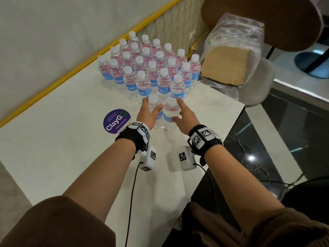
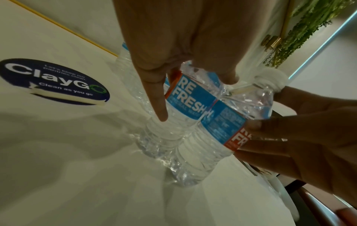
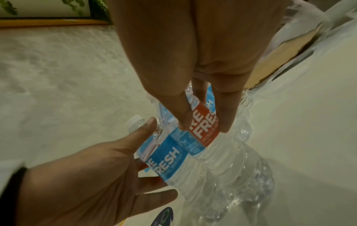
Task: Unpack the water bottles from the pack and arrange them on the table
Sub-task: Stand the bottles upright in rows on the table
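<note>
Two clear water bottles with blue labels stand side by side on the white table (image 1: 62,139), in front of several more bottles (image 1: 151,68) set in rows. My left hand (image 1: 147,113) holds the left bottle (image 1: 153,100) with the thumb on one side and fairly straight fingers on the other. My right hand (image 1: 183,114) grips the right bottle (image 1: 171,108) at its label. The left wrist view shows the left bottle (image 2: 183,94) and the right bottle (image 2: 222,122) touching. In the right wrist view my fingers (image 3: 226,122) pinch the red and blue label (image 3: 204,130).
The emptied plastic wrap with its cardboard base (image 1: 226,65) lies on a pale chair (image 1: 258,86) past the table's right corner. A round purple sticker (image 1: 116,121) is on the table left of my hands. A yellow rail (image 1: 71,68) runs along the table's far side.
</note>
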A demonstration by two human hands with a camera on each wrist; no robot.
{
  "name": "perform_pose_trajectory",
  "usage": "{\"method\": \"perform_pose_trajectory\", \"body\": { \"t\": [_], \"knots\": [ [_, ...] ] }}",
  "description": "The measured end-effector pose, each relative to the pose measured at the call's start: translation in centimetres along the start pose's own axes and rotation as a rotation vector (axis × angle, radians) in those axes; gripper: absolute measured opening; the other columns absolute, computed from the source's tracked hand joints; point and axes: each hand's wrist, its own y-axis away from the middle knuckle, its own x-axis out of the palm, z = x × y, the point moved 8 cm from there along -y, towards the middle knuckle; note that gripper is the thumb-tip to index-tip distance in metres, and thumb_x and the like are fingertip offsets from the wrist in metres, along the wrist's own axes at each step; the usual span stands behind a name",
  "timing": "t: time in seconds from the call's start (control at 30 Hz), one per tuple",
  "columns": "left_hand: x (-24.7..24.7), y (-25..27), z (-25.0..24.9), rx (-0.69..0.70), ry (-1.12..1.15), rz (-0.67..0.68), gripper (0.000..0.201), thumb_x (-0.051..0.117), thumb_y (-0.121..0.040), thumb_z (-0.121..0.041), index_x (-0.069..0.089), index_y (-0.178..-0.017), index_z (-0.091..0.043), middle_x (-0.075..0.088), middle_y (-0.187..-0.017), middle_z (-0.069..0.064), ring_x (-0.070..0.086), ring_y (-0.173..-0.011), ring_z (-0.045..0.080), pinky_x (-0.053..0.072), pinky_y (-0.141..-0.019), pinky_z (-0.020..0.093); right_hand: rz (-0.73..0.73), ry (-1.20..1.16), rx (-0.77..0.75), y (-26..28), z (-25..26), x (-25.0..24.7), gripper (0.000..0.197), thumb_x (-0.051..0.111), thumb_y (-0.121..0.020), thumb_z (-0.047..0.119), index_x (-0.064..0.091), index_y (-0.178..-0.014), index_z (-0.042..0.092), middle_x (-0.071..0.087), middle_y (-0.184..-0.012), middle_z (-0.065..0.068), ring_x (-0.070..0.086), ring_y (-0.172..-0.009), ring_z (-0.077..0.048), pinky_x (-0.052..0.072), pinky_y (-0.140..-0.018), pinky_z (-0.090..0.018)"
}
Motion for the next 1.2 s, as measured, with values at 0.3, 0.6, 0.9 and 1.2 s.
{"method": "perform_pose_trajectory", "body": {
  "t": [0.3,0.6,0.9,1.2],
  "knots": [
    [1.0,-0.7,2.4,0.005,0.146,0.031,0.085,0.072,-0.082,-0.024,0.017,-0.146,-0.021,0.041,-0.142,0.000,0.045,-0.128,0.017,0.040,-0.107,0.035,-0.110,-0.198,0.143,-1.3,-4.5,0.3,0.066,0.075,-0.078,0.027,0.039,-0.133,0.021,0.053,-0.123,-0.005,0.055,-0.114,-0.023,0.048,-0.094,-0.032],
    [0.1,-2.8,4.8,-0.063,-0.021,-0.044,0.064,0.074,-0.080,-0.019,0.042,-0.135,-0.013,0.055,-0.133,0.007,0.051,-0.124,0.024,0.039,-0.098,0.028,-0.031,-0.189,0.143,-3.0,-5.7,1.0,0.062,0.058,-0.091,0.030,0.027,-0.145,0.026,0.044,-0.144,-0.003,0.051,-0.125,-0.023,0.042,-0.106,-0.041],
    [0.8,-3.8,8.5,-0.228,0.035,-0.130,0.075,0.076,-0.077,-0.033,0.040,-0.140,-0.014,0.049,-0.134,0.015,0.059,-0.112,0.030,0.050,-0.095,0.047,-0.045,-0.169,0.108,-3.3,-5.6,2.1,0.071,0.065,-0.087,0.029,0.024,-0.145,0.023,0.045,-0.139,-0.004,0.047,-0.125,-0.019,0.043,-0.103,-0.034],
    [-0.5,-4.0,6.9,-0.086,0.110,-0.151,0.057,0.068,-0.085,-0.031,0.041,-0.135,-0.025,0.052,-0.125,0.005,0.056,-0.116,0.027,0.049,-0.097,0.044,-0.092,-0.201,0.229,-4.2,-6.6,1.8,0.057,0.061,-0.088,0.039,0.034,-0.138,0.035,0.052,-0.131,-0.008,0.055,-0.109,-0.017,0.049,-0.097,-0.048]
  ]
}}
